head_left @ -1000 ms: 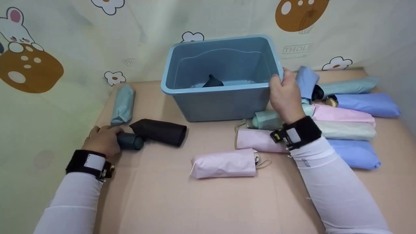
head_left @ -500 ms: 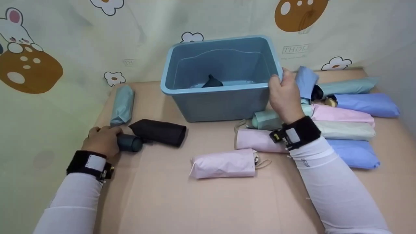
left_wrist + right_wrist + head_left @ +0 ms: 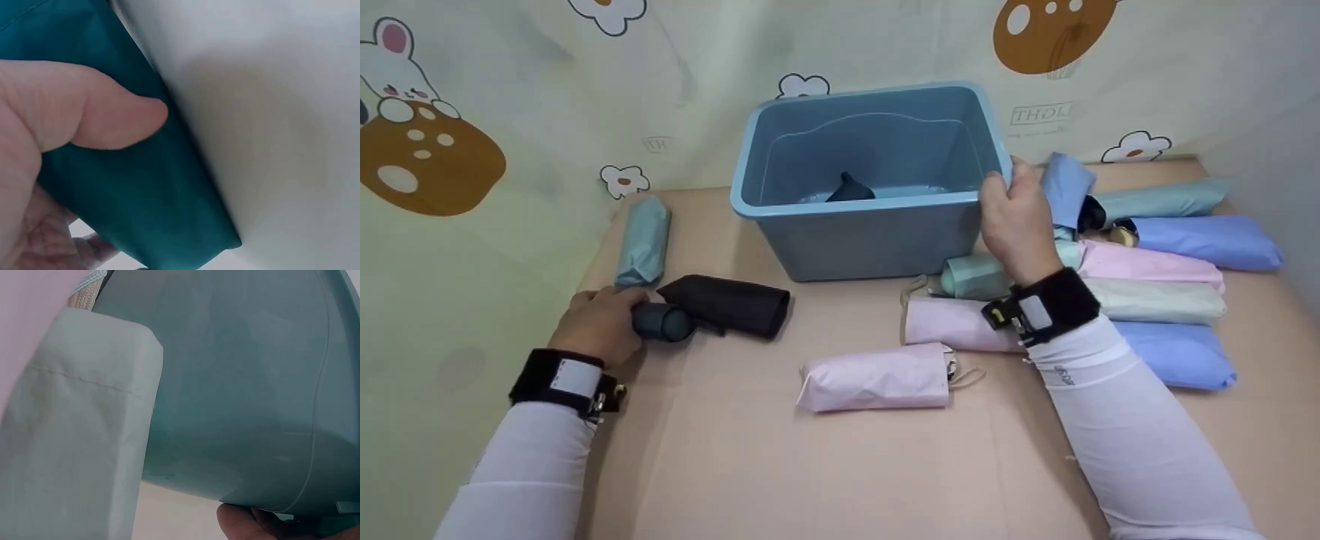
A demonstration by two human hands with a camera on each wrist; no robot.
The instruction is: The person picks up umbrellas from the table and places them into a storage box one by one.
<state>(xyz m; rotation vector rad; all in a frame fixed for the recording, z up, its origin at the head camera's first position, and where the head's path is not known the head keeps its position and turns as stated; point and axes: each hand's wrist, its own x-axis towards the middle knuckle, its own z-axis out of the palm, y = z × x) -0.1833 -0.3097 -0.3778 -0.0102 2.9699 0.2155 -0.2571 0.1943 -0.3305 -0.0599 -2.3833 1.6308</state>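
Note:
At the table's left side my left hand (image 3: pixel 598 322) grips a folded dark teal umbrella (image 3: pixel 660 322), its end pointing right. In the left wrist view the thumb (image 3: pixel 121 115) lies over the teal fabric (image 3: pixel 129 191), with fingers partly seen beneath. My right hand (image 3: pixel 1020 221) grips the right rim of a blue plastic bin (image 3: pixel 877 240). Only some of its fingers (image 3: pixel 247 523) show at the bottom of the right wrist view, by the bin wall (image 3: pixel 236 394). A dark pointed item (image 3: pixel 851 189) is inside the bin; its lower part is hidden.
A black folded umbrella (image 3: pixel 727 306) lies right of my left hand, a pale teal one (image 3: pixel 643 241) behind it. A pink one (image 3: pixel 877 379) lies front centre. Several blue, pink and green umbrellas (image 3: pixel 1155 300) crowd the right. A patterned curtain (image 3: pixel 697 97) stands behind.
My left hand has turned the dark teal umbrella slightly, its end now a little higher. The right hand and the bin have stayed still.

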